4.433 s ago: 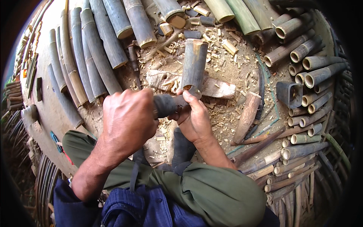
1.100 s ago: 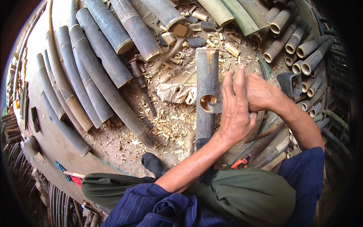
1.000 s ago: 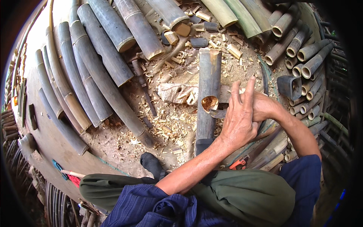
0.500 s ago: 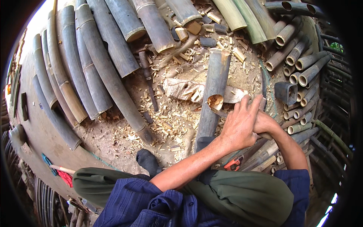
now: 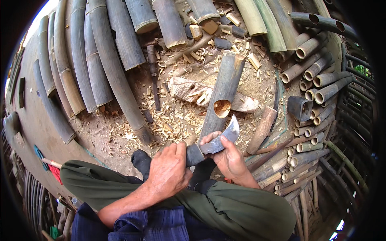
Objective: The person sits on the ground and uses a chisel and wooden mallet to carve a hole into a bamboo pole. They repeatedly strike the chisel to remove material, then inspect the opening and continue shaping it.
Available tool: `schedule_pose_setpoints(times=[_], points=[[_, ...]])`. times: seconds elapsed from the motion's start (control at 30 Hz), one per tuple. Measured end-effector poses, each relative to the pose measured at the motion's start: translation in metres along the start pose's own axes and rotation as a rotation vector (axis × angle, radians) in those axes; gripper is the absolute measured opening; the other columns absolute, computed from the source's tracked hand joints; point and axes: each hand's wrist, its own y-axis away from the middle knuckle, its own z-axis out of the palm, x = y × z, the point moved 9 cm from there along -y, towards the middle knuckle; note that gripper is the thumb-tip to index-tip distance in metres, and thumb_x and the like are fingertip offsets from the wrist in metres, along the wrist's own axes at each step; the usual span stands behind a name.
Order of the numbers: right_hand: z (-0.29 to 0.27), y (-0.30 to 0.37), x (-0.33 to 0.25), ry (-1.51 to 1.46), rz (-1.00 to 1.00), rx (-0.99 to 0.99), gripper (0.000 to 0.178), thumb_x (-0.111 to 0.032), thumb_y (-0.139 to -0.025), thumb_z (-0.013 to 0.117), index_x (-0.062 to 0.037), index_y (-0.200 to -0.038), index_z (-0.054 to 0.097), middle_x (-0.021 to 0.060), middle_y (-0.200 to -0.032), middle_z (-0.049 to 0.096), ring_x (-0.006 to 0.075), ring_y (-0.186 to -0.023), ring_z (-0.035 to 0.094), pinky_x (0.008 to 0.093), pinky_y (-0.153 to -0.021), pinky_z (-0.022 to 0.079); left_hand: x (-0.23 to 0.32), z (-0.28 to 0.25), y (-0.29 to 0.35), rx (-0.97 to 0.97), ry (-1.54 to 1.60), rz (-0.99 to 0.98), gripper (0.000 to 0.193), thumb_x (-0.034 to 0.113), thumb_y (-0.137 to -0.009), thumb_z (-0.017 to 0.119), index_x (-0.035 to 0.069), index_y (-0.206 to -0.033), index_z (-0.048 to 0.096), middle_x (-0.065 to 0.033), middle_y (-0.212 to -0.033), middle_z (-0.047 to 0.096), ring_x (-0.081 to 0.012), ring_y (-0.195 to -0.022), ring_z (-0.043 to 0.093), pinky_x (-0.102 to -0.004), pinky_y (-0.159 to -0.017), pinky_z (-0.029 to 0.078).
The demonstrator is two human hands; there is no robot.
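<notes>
My left hand (image 5: pixel 168 168) is wrapped round the dark handle (image 5: pixel 194 155) of a knife with a short, curved blade (image 5: pixel 230 132). Against the flat of that blade, near its base, the thumb and fingers of my right hand (image 5: pixel 231 160) are closed. The blade points away and to the right. Just beyond it lies a grey bamboo tube (image 5: pixel 224 82) with an oval hole (image 5: pixel 222 108) cut in its upper side. It rests across a rough, pale piece of wood (image 5: pixel 191 89); its near end is hidden behind my hands and the knife.
Pale shavings (image 5: pixel 171 124) cover the ground. A dark rod-like tool (image 5: pixel 154 78) lies left of the tube, a short wooden piece (image 5: pixel 262 129) right of it. Long bamboo poles (image 5: pixel 114 76) line the left; cut bamboo pieces (image 5: pixel 323 96) are stacked at right, beside a black container (image 5: pixel 299 107).
My hands have come apart from their overlapped position at the right and moved left and nearer to me. The knife is now plainly in view between them, and the hole shows unobstructed.
</notes>
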Motion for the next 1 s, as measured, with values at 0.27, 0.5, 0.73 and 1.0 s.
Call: schedule_pose_setpoints(times=[0.27, 0.5, 0.73, 1.0], points=[[0.019, -0.047, 0.008, -0.591, 0.204, -0.135, 0.043, -0.032, -0.113, 0.046, 0.004, -0.135, 0.057, 0.0203, -0.126, 0.069, 0.0322, -0.115, 0.07, 0.0471, -0.102, 0.06, 0.047, -0.092, -0.079, -0.144, -0.636, 0.214, 0.009, 0.008, -0.082, 0.068, 0.0, -0.084, 0.066, -0.0182, -0.077, 0.072, -0.0281, -0.076, 0.076, -0.0412, -0.07, 0.059], [0.015, -0.06, -0.003, -0.421, 0.224, -0.023, 0.044, -0.028, -0.109, 0.051, 0.0113, -0.127, 0.06, 0.0252, -0.118, 0.07, 0.0368, -0.108, 0.073, 0.0481, -0.1, 0.061, -0.039, -0.058, -0.109, -0.574, -0.153, -0.098, 0.032, 0.016, -0.067, 0.082, 0.0, -0.093, 0.073, -0.0183, -0.079, 0.074, -0.0359, -0.079, 0.075, -0.0474, -0.075, 0.059], [-0.027, -0.039, -0.009, 0.098, 0.365, 0.092, 0.042, -0.032, -0.103, 0.055, 0.0078, -0.104, 0.068, 0.0205, -0.092, 0.074, 0.0301, -0.072, 0.077, 0.0392, -0.066, 0.064, -0.028, 0.029, -0.042, -0.33, 0.277, -0.371, 0.037, 0.014, -0.074, 0.083, -0.005, -0.103, 0.07, -0.0237, -0.087, 0.075, -0.0358, -0.082, 0.076, -0.0454, -0.079, 0.06], [-0.041, -0.025, -0.028, 0.644, 0.23, 0.145, 0.038, -0.034, -0.105, 0.054, 0.0005, -0.1, 0.069, 0.013, -0.081, 0.073, 0.018, -0.057, 0.066, 0.0321, -0.054, 0.057, -0.01, 0.102, -0.005, 0.017, 0.711, -0.311, 0.06, 0.029, -0.08, 0.087, -0.002, -0.125, 0.061, -0.0275, -0.098, 0.074, -0.042, -0.093, 0.075, -0.0488, -0.089, 0.059]])
